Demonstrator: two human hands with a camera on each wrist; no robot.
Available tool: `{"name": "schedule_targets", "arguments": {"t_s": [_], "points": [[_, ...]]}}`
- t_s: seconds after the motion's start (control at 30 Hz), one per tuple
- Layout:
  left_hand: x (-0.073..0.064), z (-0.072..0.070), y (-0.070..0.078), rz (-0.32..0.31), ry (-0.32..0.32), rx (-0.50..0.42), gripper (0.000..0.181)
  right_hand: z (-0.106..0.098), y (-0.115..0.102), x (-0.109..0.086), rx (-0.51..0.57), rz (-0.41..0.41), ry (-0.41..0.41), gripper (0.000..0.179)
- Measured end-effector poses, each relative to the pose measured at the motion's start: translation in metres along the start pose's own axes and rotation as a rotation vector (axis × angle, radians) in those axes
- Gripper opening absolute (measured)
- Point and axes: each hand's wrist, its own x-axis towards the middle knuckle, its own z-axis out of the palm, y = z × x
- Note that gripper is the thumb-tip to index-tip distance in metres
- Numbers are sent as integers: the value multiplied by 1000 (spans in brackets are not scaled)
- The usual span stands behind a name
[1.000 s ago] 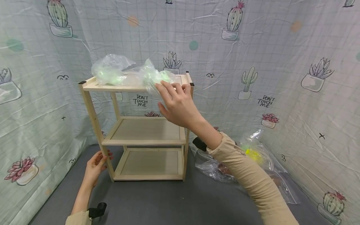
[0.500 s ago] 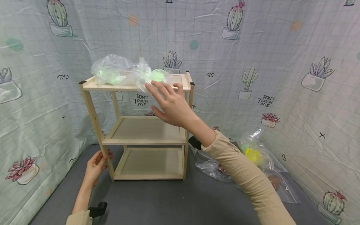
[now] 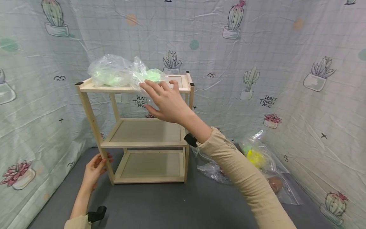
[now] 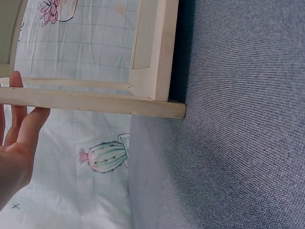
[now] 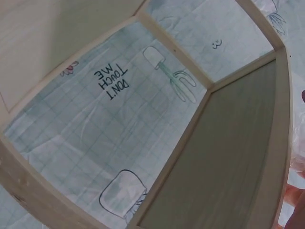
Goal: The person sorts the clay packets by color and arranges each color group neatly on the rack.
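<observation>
The rack (image 3: 145, 131) is smooth matt wood; the bags (image 3: 110, 69) glossy, crinkled plastic; the grey surface (image 4: 248, 119) ribbed cloth

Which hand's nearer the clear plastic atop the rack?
Right. The right hand is up at the clear plastic; the left hand grips the front-left rack leg, well below.

Wrinkled grid cloth (image 3: 206, 19) hangs at back & both sides, w/ potted-cactus prints (image 3: 251, 84) & "DON'T TOUCH ME" lettering (image 3: 268, 101). Dk grey bench (image 3: 160, 206) below. On it, R side nr cloth: clear plastic bags (image 3: 210, 171) w/ a bright yellow item (image 3: 255, 158) & a brownish item (image 3: 275, 184), exact ID unclear.
</observation>
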Motion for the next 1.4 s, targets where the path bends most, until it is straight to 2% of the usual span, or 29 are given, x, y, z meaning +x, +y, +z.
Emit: {"name": "schedule_targets", "arguments": {"t_s": [0.13, 0.27, 0.4, 0.7, 0.9, 1.03, 1.17, 1.4], "points": [[0, 0, 0, 9, 1, -7, 27, -1, 0, 3, 7, 18, -41, 57], [0, 0, 0, 7, 0, -4, 27, 1, 1, 2, 25, 19, -39, 58], [-1, 0, -1, 2, 4, 8, 28, 4, 2, -3, 48, 12, -6, 59], [-4, 0, 0, 12, -8, -13, 29, 4, 9, -23, 57, -16, 130, 58], [-4, 2, 1, -11, 10, 32, 28, 3, 14, -49, 83, -31, 292, 55], [-4, 2, 0, -26, 18, 53, 28, 6, 18, -72, 121, -15, 364, 55], [-3, 2, 0, -28, 18, 56, 27, 12, 22, -95, 145, -1, 390, 57], [-1, 0, 0, 6, 7, -23, 26, 23, 29, -130, 166, 13, 399, 55]]}}
